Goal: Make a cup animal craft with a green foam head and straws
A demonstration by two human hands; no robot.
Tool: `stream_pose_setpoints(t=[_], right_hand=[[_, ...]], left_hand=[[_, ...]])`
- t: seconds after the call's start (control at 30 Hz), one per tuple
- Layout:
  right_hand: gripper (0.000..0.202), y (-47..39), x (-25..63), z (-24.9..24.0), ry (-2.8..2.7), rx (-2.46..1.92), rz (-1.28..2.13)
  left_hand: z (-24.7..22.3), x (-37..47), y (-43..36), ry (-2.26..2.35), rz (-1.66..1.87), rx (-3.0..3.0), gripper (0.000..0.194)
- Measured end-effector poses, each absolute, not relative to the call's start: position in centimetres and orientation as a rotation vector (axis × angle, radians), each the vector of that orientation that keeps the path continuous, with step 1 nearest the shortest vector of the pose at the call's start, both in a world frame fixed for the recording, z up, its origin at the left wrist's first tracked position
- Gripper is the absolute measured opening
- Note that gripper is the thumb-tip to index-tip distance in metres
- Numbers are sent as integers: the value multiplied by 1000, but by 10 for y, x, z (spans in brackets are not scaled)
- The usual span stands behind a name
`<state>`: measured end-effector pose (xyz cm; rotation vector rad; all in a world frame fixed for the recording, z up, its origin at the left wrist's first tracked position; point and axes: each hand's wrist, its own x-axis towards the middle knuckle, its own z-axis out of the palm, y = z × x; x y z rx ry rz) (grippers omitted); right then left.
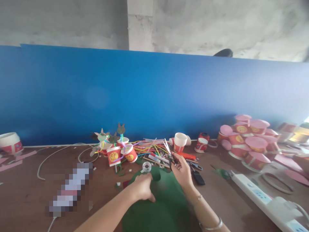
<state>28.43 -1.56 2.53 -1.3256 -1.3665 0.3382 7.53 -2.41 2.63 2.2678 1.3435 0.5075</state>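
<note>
Right fingers [178, 158] holding scissors [169, 152], tape roll [146, 166] near green sheet [166, 204], cups [114, 156] beyond

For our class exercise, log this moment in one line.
left hand: on green sheet | right hand: holding scissors, blades up | nearby: tape roll, paper cups, power strip

No readable text; cup emblems [114, 157] illegible.
</note>
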Motion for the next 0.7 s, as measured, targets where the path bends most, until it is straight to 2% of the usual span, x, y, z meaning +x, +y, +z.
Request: stream_pose_setpoints(t=[0.1, 0.13, 0.23, 0.37, 0.53, 0.7], right_hand=[[41, -18, 285, 30, -1248, -1273, 292], [43, -18, 285, 33, -1187, -1255, 298], [53, -19, 285, 42, -951, -1183, 393], [51, -19, 283, 45, -819, -1090, 592], [50, -22, 269, 36, -989, -1048, 1060], [44, -24, 258, 35, -895, -962, 1156]], left_hand=[[35, 72, -19, 1268, 548, 2159, 20], [40, 70, -16, 1241, 554, 2084, 17], [54, 65, -9, 1163, 874, 1856, 20], [57, 70, -8, 1213, 1360, 1361, 30], [43, 87, -15, 1007, 1362, 1128, 33], [33, 92, -17, 972, 1441, 937, 32]])
